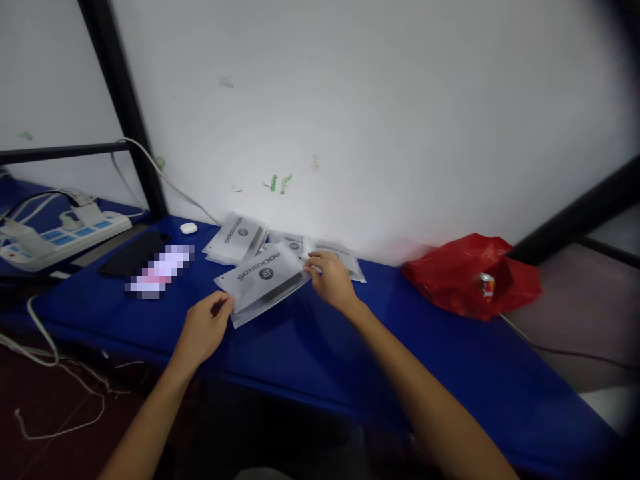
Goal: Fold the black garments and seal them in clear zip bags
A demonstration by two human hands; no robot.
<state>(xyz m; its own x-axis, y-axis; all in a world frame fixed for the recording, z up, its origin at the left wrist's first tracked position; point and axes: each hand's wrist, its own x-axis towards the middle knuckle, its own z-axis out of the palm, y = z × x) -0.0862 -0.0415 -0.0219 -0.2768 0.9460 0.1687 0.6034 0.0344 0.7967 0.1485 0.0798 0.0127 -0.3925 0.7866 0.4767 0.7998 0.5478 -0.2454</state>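
Pinching a pouch [255,277] at opposite ends, your left hand [206,325] and right hand [333,278] likely steady it near the rear tabletop edge [385,272].

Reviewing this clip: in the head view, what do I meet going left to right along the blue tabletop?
White power strip → black flat object → left hand → front ROCKBROS packet → right hand → red bag.

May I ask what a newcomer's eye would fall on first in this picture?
Probably the crumpled red bag, bright on the right of the blue table. Next, the ROCKBROS pouch in the middle, with the left hand and right hand at its opposite ends. The white power strip at far left also stands out.
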